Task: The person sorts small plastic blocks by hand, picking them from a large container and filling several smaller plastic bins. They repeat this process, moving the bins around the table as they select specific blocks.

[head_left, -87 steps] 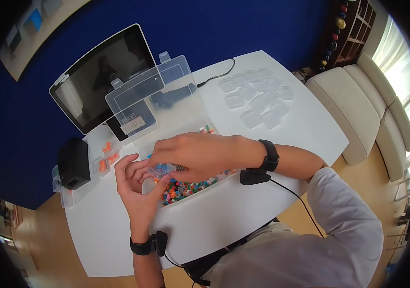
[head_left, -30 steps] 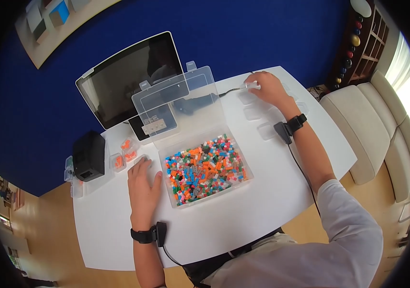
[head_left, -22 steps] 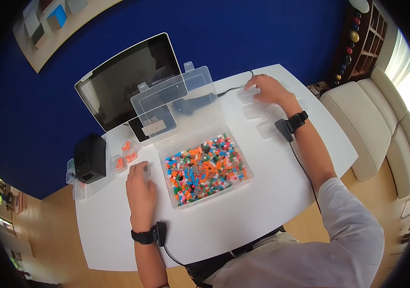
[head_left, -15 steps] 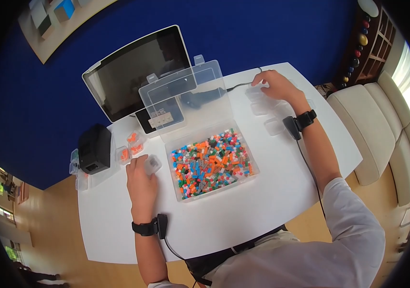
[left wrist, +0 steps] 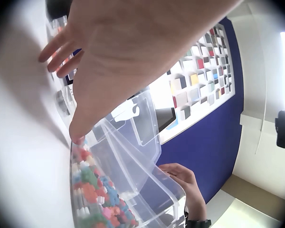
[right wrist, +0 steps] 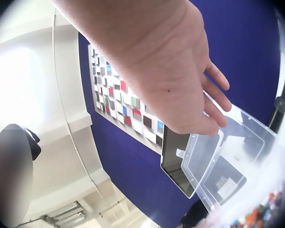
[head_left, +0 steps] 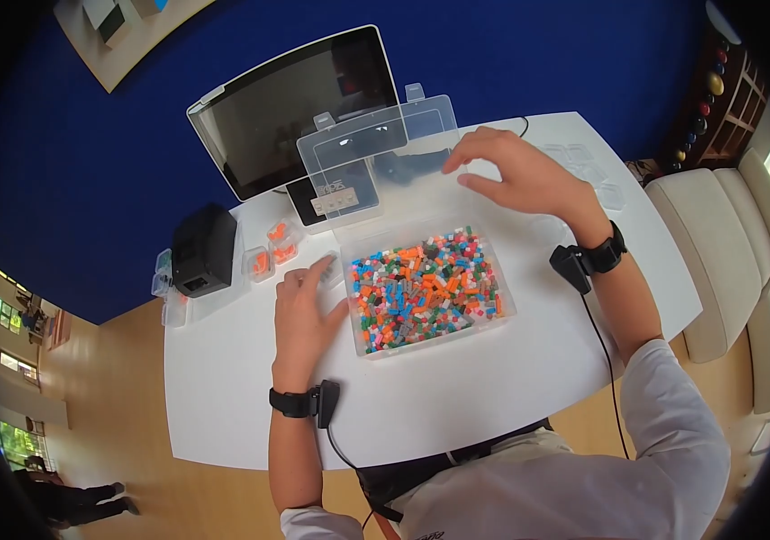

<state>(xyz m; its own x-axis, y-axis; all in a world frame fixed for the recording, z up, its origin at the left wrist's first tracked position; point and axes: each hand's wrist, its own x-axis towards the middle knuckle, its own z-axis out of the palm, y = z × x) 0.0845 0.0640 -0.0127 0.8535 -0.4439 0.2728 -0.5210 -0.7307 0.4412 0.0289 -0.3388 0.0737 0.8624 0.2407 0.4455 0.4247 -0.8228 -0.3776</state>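
My left hand (head_left: 304, 315) is low over the table at the left of a clear plastic box (head_left: 434, 344), its fingers loosely spread. Its index fingertip is right at a small clear container (head_left: 332, 268) beside that box. Several small multicoloured bricks (head_left: 421, 292) fill the clear box, whose hinged lid (head_left: 376, 135) stands up at the back. My right hand (head_left: 525, 175) is raised behind and right of the box, fingers bent loosely, thumb apart, holding nothing. In the right wrist view the same hand (right wrist: 180, 80) overlaps the clear lid (right wrist: 242, 137).
Small containers with orange pieces (head_left: 282, 241) stand at the left, near a black device (head_left: 206, 249). A monitor (head_left: 299, 103) stands behind the lid. Several clear small containers (head_left: 574, 162) lie at the back right. A black cable hangs from each wrist camera.
Both hands were together over the brick box at first. The right hand then pinched a clear piece at the back right, released it and came back leftward. The left hand now lies by the small container.
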